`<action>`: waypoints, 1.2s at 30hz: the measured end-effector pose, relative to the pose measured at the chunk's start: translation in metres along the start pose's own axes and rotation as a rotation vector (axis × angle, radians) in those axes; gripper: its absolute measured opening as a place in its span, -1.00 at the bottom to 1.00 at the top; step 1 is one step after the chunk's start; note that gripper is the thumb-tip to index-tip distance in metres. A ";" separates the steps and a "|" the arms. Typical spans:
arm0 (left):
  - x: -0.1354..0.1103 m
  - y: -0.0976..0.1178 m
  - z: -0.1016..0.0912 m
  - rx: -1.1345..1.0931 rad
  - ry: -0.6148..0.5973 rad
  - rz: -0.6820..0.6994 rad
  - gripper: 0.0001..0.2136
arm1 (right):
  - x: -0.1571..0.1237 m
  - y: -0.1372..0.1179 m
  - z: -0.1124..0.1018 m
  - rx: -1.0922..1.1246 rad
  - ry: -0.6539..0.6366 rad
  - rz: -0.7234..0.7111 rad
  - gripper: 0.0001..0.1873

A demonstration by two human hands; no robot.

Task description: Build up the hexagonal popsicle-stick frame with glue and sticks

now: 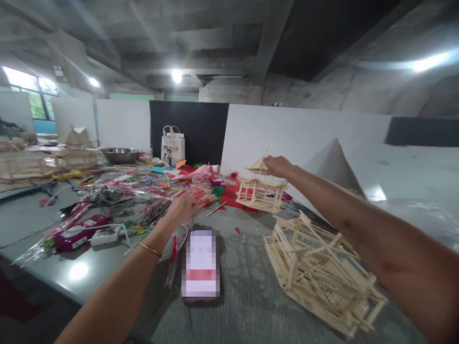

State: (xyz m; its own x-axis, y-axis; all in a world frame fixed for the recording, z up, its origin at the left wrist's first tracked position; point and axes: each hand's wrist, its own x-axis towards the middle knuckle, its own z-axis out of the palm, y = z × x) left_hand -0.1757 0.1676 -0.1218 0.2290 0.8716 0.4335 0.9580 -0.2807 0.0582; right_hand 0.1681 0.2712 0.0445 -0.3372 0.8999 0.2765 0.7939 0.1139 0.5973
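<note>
The right hand (278,166) pinches the roof (258,166) of a wooden-stick pavilion model (261,184) between its fingers; the left hand (182,209) meets bundled sticks (205,197), its fingers' closure unclear.

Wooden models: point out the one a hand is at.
The small roofed model beyond the larger frame; the right hand is at its roof; no hand touches the others.

Craft workshop: concrete ceiling (193,28), cluttered worktable (244,291), stick models (319,282).

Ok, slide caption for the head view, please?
Right hand at the roof of a stick pavilion, left hand by bundled sticks, another stick frame nearer the camera.
</note>
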 end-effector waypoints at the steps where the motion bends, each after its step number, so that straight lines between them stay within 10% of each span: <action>1: 0.000 0.000 0.000 0.004 -0.002 -0.001 -0.67 | 0.001 0.000 -0.001 -0.002 -0.011 0.002 -0.63; 36: -0.001 -0.003 0.009 0.028 -0.044 0.033 -0.72 | 0.017 0.018 0.015 0.113 -0.102 -0.009 -0.65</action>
State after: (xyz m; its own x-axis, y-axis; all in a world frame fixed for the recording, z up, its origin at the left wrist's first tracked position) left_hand -0.1773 0.1713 -0.1307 0.2677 0.8791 0.3945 0.9540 -0.2992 0.0193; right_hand 0.1844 0.2954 0.0486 -0.2954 0.9363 0.1901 0.8449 0.1632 0.5093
